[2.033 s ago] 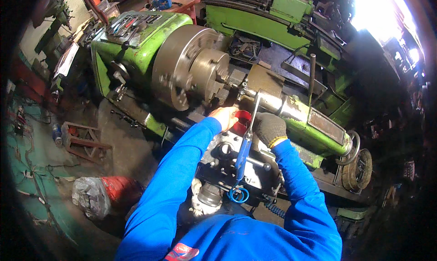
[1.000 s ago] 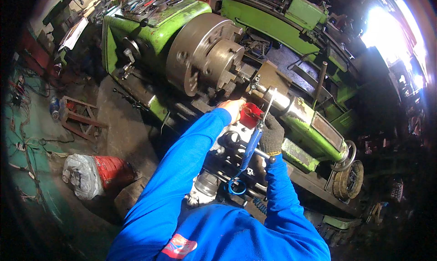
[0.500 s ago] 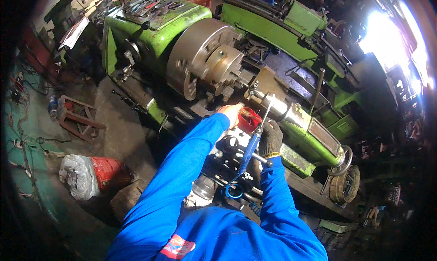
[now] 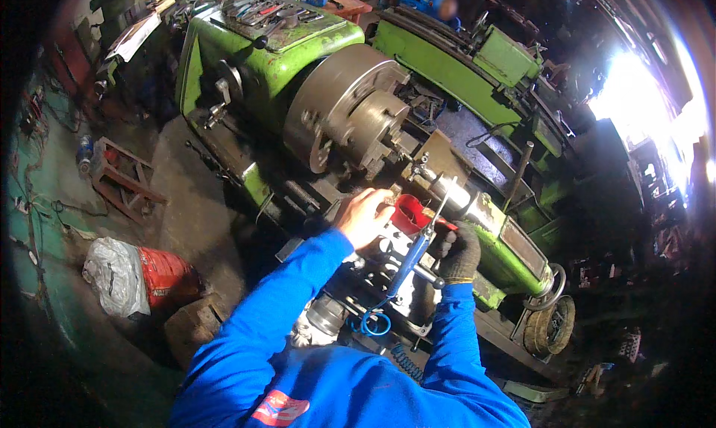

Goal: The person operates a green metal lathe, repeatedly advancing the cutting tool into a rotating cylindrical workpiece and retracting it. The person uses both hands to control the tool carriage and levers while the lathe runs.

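Head view: bare left hand (image 4: 365, 219) and gloved right hand (image 4: 460, 255) flank a red container (image 4: 408, 214); whether either grips is unclear.

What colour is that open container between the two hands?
The open container is red; the head view, the only one here, shows it best.

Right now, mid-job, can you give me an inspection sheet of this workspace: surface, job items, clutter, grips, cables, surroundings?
Surface: metal carriage top, brightly lit in patches.
Job items: red container; blue-handled tool with a slim metal shaft, slanting over the carriage.
Clutter: assorted tools on the green headstock; red-and-clear plastic sack on the floor.
Left grip: bare, beside the container; contact unclear.
Right grip: gloved, fingers curled; hold unclear.
Cables: blue coiled hose near the tool's handle end.
Surroundings: second green machine; person in blue behind it.
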The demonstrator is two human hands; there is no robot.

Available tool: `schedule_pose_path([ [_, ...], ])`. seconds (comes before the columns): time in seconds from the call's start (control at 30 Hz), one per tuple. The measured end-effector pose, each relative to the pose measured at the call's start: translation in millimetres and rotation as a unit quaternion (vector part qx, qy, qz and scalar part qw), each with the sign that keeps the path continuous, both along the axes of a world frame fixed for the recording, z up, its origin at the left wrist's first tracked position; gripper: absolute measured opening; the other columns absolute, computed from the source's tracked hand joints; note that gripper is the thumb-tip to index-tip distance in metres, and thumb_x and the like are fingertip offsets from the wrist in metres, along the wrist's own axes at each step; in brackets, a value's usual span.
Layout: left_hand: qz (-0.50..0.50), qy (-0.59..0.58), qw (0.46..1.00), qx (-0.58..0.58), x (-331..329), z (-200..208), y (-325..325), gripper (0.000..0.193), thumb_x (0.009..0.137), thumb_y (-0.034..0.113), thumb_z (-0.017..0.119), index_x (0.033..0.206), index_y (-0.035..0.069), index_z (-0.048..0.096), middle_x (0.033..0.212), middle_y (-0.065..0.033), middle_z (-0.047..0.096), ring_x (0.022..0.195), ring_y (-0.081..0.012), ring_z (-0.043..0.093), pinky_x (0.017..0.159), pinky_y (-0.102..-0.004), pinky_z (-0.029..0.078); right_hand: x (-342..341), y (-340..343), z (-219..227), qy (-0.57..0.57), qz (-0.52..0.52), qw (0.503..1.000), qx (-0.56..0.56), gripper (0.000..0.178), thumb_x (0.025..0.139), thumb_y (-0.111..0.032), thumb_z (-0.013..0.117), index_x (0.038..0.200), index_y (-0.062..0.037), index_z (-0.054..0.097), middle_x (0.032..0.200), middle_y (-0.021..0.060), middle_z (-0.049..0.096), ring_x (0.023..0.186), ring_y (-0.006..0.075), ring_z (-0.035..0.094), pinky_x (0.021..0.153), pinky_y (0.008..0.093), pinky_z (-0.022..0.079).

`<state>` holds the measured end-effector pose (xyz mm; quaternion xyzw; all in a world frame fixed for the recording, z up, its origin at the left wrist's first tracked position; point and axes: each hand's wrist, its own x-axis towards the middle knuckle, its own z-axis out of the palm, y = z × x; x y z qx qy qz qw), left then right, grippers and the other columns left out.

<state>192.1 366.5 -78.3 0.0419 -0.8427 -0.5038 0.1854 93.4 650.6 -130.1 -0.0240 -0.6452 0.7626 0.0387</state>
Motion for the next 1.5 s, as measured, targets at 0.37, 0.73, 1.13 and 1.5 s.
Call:
schedule_pose_path([
  [0.37,0.018,0.108,0.982,-0.156,62.5,16.1,28.8,0.033,0.092,0.028,0.075,0.120,0.011,0.072,0.121,-0.0081,0.068,0.116,-0.0306,0.062,0.101,-0.0463,0.045,-114.3,-90.7,92.2,0.176,0.121,0.937,0.278,0.020,0.093,-0.024,0.068,0.091,-0.0041,0.069,0.079,0.0071,0.069,0.068,0.0170,0.064,0.057,0.0348,0.047],
  [0.73,0.038,0.136,0.979,-0.148,60.3,8.0,31.2,0.020,0.087,0.027,0.081,0.102,0.014,0.076,0.108,-0.0020,0.070,0.111,-0.0250,0.063,0.096,-0.0435,0.047,-160.0,-161.2,76.6,0.096,0.116,0.921,0.360,0.024,0.090,-0.025,0.067,0.086,-0.0020,0.072,0.069,0.0095,0.070,0.061,0.0190,0.066,0.058,0.0352,0.051],
  [1.13,0.042,0.135,0.979,-0.150,61.8,7.8,28.1,0.021,0.086,0.027,0.081,0.102,0.014,0.076,0.107,-0.0023,0.071,0.110,-0.0255,0.064,0.095,-0.0443,0.048,-150.7,-184.3,87.7,0.159,0.096,0.831,0.524,0.038,0.090,-0.035,0.061,0.103,-0.0035,0.077,0.096,0.0235,0.076,0.096,0.0427,0.073,0.085,0.0481,0.055],
  [1.5,0.046,0.149,0.977,-0.146,59.8,7.9,31.1,0.020,0.085,0.027,0.082,0.101,0.016,0.077,0.106,-0.0016,0.071,0.110,-0.0251,0.064,0.093,-0.0446,0.049,-167.8,-164.5,56.0,0.260,0.077,0.782,0.561,0.030,0.090,-0.030,0.066,0.107,-0.0077,0.078,0.092,0.0165,0.078,0.088,0.0333,0.075,0.079,0.0439,0.058],
])
